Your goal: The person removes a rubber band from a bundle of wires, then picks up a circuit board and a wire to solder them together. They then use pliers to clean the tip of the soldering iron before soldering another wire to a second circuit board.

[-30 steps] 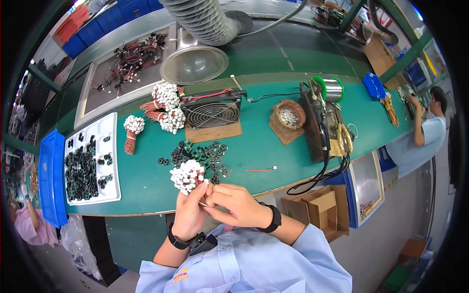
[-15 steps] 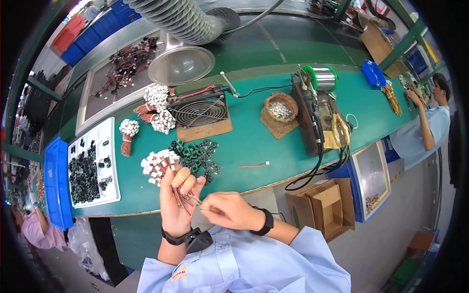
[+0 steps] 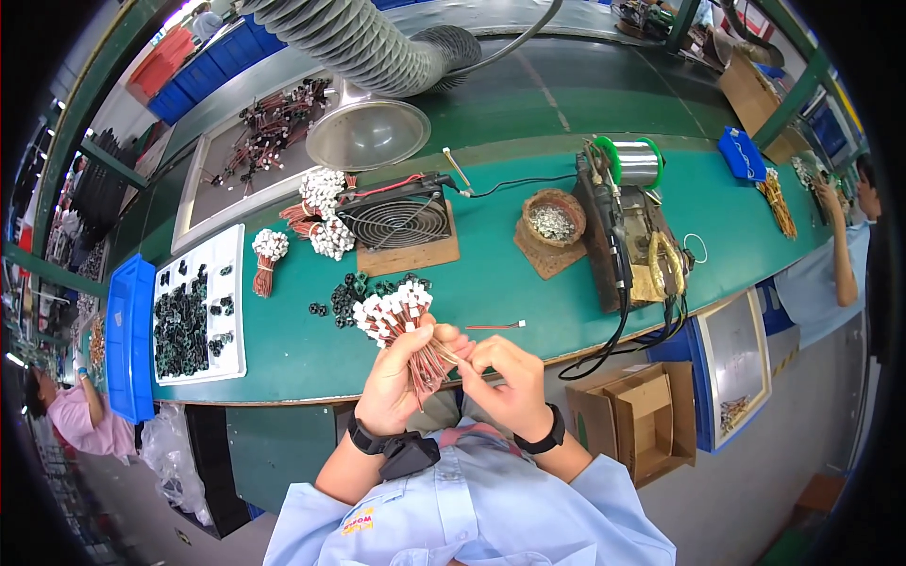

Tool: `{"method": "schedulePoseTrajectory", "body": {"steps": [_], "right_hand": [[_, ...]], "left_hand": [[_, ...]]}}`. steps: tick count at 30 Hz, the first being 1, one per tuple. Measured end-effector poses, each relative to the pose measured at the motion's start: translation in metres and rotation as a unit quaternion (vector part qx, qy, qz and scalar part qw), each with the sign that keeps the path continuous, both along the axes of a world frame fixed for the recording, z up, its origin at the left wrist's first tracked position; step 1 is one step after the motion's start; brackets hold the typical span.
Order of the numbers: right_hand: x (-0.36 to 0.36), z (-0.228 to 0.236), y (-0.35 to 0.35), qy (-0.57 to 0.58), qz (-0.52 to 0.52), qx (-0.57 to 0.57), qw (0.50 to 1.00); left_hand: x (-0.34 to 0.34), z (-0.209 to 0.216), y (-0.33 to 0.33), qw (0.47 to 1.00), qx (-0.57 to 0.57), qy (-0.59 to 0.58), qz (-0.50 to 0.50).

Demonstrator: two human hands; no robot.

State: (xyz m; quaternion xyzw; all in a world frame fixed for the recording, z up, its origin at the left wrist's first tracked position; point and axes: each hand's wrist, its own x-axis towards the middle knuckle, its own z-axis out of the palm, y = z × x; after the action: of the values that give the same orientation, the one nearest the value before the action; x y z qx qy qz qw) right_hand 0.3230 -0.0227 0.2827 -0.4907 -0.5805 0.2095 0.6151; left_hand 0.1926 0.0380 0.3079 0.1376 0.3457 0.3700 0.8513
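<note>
My left hand [image 3: 389, 379] is closed around a bundle of thin reddish-brown wires with white plug connectors [image 3: 394, 311] fanned out at the top. The bare wire ends hang below my fingers. Close beside it, my right hand [image 3: 510, 379] pinches a thin tan strand [image 3: 454, 357] that runs to the bundle; whether it is a band or a wire I cannot tell. Behind the bundle lies a pile of small dark green and black parts [image 3: 351, 291], partly hidden by the connectors. A single short wire with a white connector [image 3: 497, 326] rests on the green bench.
Tied connector bundles [image 3: 270, 247] lie beside a fan [image 3: 396, 223]. At left are a white tray [image 3: 234, 363] of black parts and a blue bin [image 3: 127, 349]. A solder pot [image 3: 552, 219], solder spool [image 3: 634, 162] and cables stand right. Another person [image 3: 830, 264] works far right.
Both hands and the bundle have shifted right. The bundle now stands more upright, with its connectors over the pile of dark parts. My right hand still pinches beside it.
</note>
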Motion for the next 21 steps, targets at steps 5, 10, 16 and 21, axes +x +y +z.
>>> {"method": "schedulePoseTrajectory", "body": {"steps": [5,10,16,21], "right_hand": [[0.011,0.004,-0.005,-0.013,-0.069,0.006,0.998],[0.019,0.001,-0.002,0.069,-0.05,0.013,0.996],[0.022,0.007,-0.002,0.351,0.09,-0.02,0.932],[0.036,0.015,0.002,0.466,0.117,-0.047,0.876]], "left_hand": [[0.003,0.005,-0.003,0.991,0.108,0.041,-0.069],[-0.002,-0.001,0.004,0.978,0.145,0.067,-0.138],[0.003,0.0,0.0,0.975,0.136,0.089,-0.151],[-0.01,0.005,0.007,0.925,0.171,0.143,-0.307]]}}
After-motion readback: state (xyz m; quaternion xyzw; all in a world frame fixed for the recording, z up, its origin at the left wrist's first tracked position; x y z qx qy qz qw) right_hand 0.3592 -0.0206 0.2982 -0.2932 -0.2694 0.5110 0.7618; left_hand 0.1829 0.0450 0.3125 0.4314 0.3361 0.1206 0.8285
